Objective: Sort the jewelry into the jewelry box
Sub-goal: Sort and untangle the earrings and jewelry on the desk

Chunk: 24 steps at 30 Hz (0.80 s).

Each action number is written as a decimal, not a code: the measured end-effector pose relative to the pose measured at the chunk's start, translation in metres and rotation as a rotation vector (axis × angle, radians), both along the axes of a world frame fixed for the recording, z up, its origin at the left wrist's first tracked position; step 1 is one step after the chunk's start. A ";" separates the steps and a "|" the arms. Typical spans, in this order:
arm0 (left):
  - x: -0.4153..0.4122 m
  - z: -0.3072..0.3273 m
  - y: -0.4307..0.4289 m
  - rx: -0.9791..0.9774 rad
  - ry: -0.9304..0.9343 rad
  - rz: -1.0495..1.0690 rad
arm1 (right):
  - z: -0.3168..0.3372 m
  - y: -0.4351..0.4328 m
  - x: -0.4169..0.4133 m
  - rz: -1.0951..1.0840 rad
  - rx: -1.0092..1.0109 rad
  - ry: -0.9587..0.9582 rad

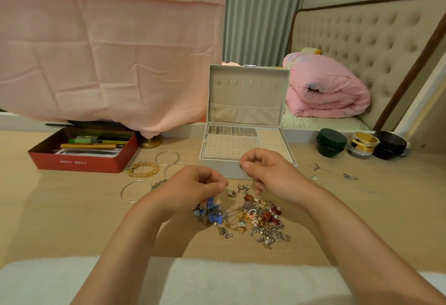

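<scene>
Right hand (263, 172) pinches a tiny piece (240, 165) with thumb and forefinger. Left hand (193, 186) is curled, can't tell what it's got. Both hover over one jewelry pile (253, 218), just in front of the one open jewelry box (217, 170). Three bangles (166, 151) and two beaded bracelets (154, 166) sit off to the left.

Soft, even indoor light, moderately bright; faint diffuse shadows on desk (72, 220) toward lower centre; no harsh glare; strong wide-angle bending at edges, headboard (362, 63) frame curved; slight overall softness, jewelry pile (243, 218) detail smeared.
</scene>
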State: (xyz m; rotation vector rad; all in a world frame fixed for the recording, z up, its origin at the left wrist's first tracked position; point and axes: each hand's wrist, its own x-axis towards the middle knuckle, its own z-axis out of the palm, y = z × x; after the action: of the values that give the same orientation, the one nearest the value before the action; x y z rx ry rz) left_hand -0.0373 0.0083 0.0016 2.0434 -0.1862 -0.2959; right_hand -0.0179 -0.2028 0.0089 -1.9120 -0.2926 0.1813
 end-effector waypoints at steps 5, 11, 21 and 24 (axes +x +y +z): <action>-0.007 0.011 0.010 0.308 0.053 -0.039 | -0.001 -0.001 0.001 -0.009 -0.056 -0.037; -0.015 0.016 0.021 0.274 -0.024 -0.033 | -0.002 -0.005 0.000 -0.042 -0.394 -0.194; -0.023 0.034 0.000 -0.766 -0.069 -0.051 | 0.015 0.022 -0.022 0.230 -0.188 -0.013; -0.021 0.035 0.001 -0.903 -0.088 -0.024 | 0.009 0.025 -0.024 0.287 -0.011 0.103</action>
State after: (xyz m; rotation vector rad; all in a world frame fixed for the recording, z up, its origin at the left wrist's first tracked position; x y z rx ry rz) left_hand -0.0579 0.0095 0.0363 1.1589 -0.3286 -0.0993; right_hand -0.0422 -0.1775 0.0180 -1.8580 -0.4963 0.4715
